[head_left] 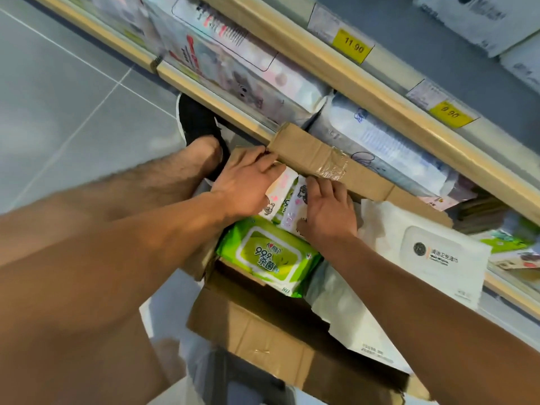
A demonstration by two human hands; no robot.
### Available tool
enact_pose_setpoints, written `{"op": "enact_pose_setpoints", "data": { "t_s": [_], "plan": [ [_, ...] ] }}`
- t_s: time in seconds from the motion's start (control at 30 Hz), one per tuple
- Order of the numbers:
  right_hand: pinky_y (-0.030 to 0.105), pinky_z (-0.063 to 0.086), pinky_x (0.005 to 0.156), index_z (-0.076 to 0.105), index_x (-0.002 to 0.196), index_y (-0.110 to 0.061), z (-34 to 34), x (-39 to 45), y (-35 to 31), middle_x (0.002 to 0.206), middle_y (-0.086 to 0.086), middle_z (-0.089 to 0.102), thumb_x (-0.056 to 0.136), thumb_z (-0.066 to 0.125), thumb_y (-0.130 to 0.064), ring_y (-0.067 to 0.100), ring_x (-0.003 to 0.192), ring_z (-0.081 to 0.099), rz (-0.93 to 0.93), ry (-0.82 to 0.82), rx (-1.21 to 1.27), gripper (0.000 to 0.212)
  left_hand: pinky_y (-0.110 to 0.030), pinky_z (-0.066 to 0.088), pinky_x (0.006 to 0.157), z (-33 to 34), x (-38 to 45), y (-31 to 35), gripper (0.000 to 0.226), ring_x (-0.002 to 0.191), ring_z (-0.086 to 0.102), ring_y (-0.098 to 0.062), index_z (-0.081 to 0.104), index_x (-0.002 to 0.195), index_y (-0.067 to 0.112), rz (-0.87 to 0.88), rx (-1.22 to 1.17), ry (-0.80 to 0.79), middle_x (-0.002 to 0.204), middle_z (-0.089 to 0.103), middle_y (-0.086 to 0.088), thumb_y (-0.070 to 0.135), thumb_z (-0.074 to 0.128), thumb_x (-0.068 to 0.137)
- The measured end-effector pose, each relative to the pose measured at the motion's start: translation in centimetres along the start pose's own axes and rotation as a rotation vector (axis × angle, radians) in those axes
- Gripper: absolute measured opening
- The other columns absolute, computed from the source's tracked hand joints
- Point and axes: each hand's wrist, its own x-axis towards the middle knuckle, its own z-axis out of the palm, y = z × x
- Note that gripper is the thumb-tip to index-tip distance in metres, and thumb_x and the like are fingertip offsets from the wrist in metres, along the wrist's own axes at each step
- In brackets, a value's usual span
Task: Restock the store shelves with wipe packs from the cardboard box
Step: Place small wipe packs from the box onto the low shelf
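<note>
Grey tiled floor to the left, store shelves with pale wooden front rails running diagonally across the top right. Yellow price tags on the upper rail, one reading 11.90, another 9.90. Behind the lower rail, stacked tissue and wipe packs in white and pink wrappers, somewhat blurred.

Below the shelves, an open cardboard box, its far flap folded up against the shelf rail, clear tape wrinkled across it. Inside the box, toward the near left, a green wipe pack lying flat, printed 99.9 and 80. Just beyond it, small white wipe packs with pink and green cartoon print, standing on edge between both hands. To the right, large white wipe packs with a white flip lid and dark round logo, partly over the box edge.

Left hand reaching into the box from the left, fingers bent over the top of the small white wipe packs, fingertips at the edge of the far flap. Right hand on the right side of the same packs, fingers curled over their tops, thumb low against their near face. Both grips closed around the small packs, which sit inside the box.

Bare leg and black shoe beside the box on the floor.
</note>
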Motion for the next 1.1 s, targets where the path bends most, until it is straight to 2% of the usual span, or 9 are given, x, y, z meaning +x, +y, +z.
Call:
{"op": "enact_pose_setpoints", "data": {
  "t_s": [0.1,0.23,0.33,0.43,0.53,0.6,0.8,0.93,1.1],
  "plan": [
    [0.041,0.027,0.109,0.023,0.145,-0.016,0.0,0.4,0.0,0.14,0.008,0.032,0.079,0.069,-0.036,0.031,0.129,0.029,0.019,-0.004,-0.019,0.083,-0.042,0.014,0.115,0.1,0.1,-0.1,0.085,0.141,0.014,-0.028,0.021,0.15,0.023,0.001,0.005,0.041,0.152,0.028,0.001,0.038,0.062,0.078],
    [0.04,0.035,0.1,0.036,0.126,-0.015,-0.2,0.5,-0.5,0.128,0.01,0.036,0.078,0.071,-0.03,0.031,0.12,0.035,0.022,0.023,-0.045,0.062,-0.042,0.024,0.107,-0.5,0.4,0.0,0.083,0.127,0.028,-0.03,0.035,0.142,0.016,-0.023,0.054,0.058,0.136,0.038,-0.005,0.039,0.07,0.071],
    [0.04,0.038,0.098,0.037,0.123,-0.013,-0.6,0.2,-0.4,0.128,0.011,0.037,0.082,0.064,-0.021,0.032,0.118,0.038,-0.004,0.022,0.036,0.05,-0.042,0.031,0.102,-1.2,0.3,0.3,0.066,0.119,0.032,-0.03,0.05,0.126,0.015,-0.018,0.078,0.103,0.126,0.04,-0.006,0.034,0.074,0.068],
    [0.043,0.043,0.091,0.041,0.123,-0.011,-1.6,-0.8,-0.1,0.126,0.013,0.047,0.086,0.054,-0.011,0.035,0.115,0.049,-0.022,0.04,0.145,0.039,-0.042,0.039,0.099,-1.7,-0.1,0.1,0.047,0.117,0.036,-0.028,0.057,0.116,0.015,-0.014,-0.025,0.161,0.121,0.047,-0.005,0.023,0.069,0.071],
    [0.042,0.048,0.08,0.046,0.12,-0.012,-2.9,-2.0,0.4,0.115,0.014,0.06,0.09,0.052,-0.01,0.038,0.104,0.059,-0.028,0.066,0.132,0.031,-0.04,0.047,0.084,-2.8,-1.3,0.0,0.028,0.108,0.049,-0.027,0.061,0.104,0.016,-0.047,-0.192,0.157,0.108,0.059,-0.005,0.014,0.06,0.077],
    [0.04,0.049,0.076,0.05,0.118,-0.015,-3.6,-2.9,0.7,0.109,0.014,0.065,0.09,0.052,-0.013,0.038,0.1,0.062,-0.063,0.094,0.152,0.028,-0.04,0.049,0.076,-3.7,-2.5,0.2,0.022,0.101,0.056,-0.029,0.061,0.102,0.018,-0.054,-0.219,0.154,0.103,0.062,-0.006,0.015,0.059,0.08],
    [0.034,0.041,0.067,0.055,0.112,-0.017,-6.5,-6.6,1.5,0.107,0.012,0.065,0.087,0.055,-0.013,0.037,0.096,0.062,-0.084,0.245,0.228,0.025,-0.038,0.047,0.078,-7.4,-6.8,2.0,0.023,0.099,0.061,-0.03,0.065,0.102,0.017,-0.035,-0.208,0.286,0.102,0.066,-0.007,0.016,0.063,0.079],
    [0.037,0.047,0.068,0.054,0.105,-0.017,-9.7,-9.4,3.3,0.104,0.012,0.065,0.081,0.053,-0.012,0.038,0.093,0.061,-0.089,0.384,0.225,0.025,-0.042,0.049,0.079,-10.6,-8.9,3.7,0.023,0.096,0.061,-0.034,0.065,0.102,0.015,-0.021,-0.211,0.355,0.1,0.066,-0.01,0.017,0.065,0.078],
    [0.037,0.043,0.06,0.049,0.094,-0.016,-13.1,-13.3,7.2,0.097,0.014,0.062,0.079,0.052,-0.011,0.04,0.086,0.06,-0.068,0.535,0.179,0.016,-0.043,0.049,0.071,-14.6,-10.5,7.7,0.018,0.088,0.061,-0.034,0.065,0.093,0.016,0.068,-0.174,0.498,0.091,0.066,-0.009,0.019,0.068,0.076]
  ]
}}
